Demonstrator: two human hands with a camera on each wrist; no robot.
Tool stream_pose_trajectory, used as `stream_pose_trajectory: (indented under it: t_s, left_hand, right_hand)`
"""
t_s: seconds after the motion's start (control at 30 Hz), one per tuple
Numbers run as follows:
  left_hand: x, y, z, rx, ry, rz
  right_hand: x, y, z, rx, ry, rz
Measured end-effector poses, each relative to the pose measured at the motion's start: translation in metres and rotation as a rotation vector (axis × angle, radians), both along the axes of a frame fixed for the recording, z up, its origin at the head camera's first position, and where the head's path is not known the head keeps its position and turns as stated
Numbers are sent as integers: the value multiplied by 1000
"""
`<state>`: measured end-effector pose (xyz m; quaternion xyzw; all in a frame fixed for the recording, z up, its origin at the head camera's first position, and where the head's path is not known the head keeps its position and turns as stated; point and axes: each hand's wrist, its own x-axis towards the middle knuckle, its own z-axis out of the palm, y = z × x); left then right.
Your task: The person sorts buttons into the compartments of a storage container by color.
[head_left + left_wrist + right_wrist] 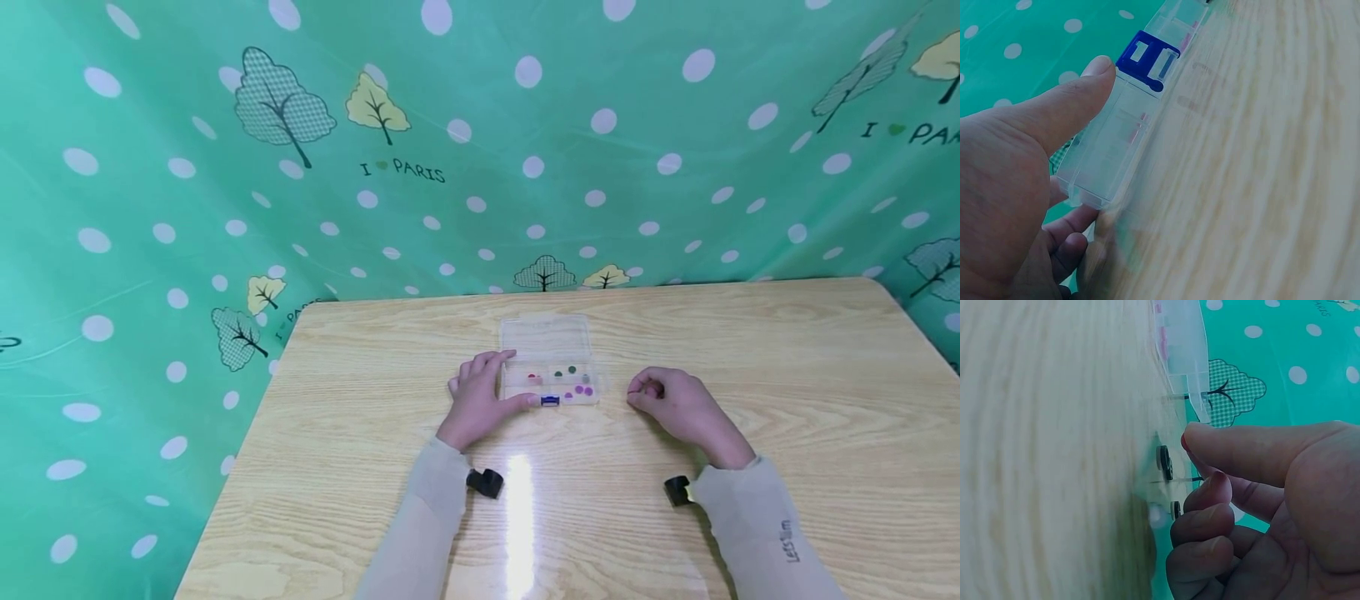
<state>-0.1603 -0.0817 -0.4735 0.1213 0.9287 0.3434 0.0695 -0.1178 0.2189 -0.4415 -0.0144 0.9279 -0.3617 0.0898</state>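
A clear plastic compartment box [517,390] lies on the table with its lid [546,337] folded back. Inside are red buttons [532,377], dark green buttons [572,369] and purple buttons [588,391], in separate compartments. My left hand [480,402] holds the box from its left side, thumb along the front beside the blue latch [1147,60]. To the right of the box, my right hand [672,404] pinches a small red button [1184,443] between thumb and index finger; only its edge shows. Below it in the right wrist view are a dark button [1164,462] and another dark button [1175,510].
The wooden table [360,467] extends around the box on all sides. A green polka-dot cloth [450,225] with printed trees hangs behind and to the sides. Black wrist cameras [486,482] sit below both hands.
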Motion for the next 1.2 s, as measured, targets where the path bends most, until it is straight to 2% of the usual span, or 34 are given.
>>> stream_pose_trajectory:
  t_s: [0.5, 1.2]
  left_hand:
    - [2, 1, 0, -7, -13, -6]
    - [1, 0, 1, -15, -11, -2]
  right_hand:
    - [0, -2, 7, -14, 52, 15]
    - [-7, -12, 16, -19, 61, 11]
